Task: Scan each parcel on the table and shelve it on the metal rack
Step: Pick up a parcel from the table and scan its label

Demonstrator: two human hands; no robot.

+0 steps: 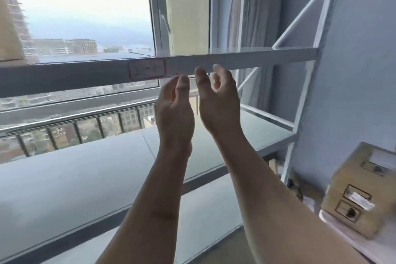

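head view: your left hand (174,100) and right hand (216,96) are raised side by side, palms facing each other, fingers loosely curled and holding nothing, fingertips just under the front edge of the metal rack (235,59). a handwritten label (146,69) sits on that edge just left of your left hand, likely marking the shelf slot. a brown parcel (9,28) rests on the same shelf far to the left of your hands, so it appears shelved already. another cardboard parcel (353,195) lies low and right of your right hand, on what seems to be the table (351,244), probably next for scanning. no scanner is visible.
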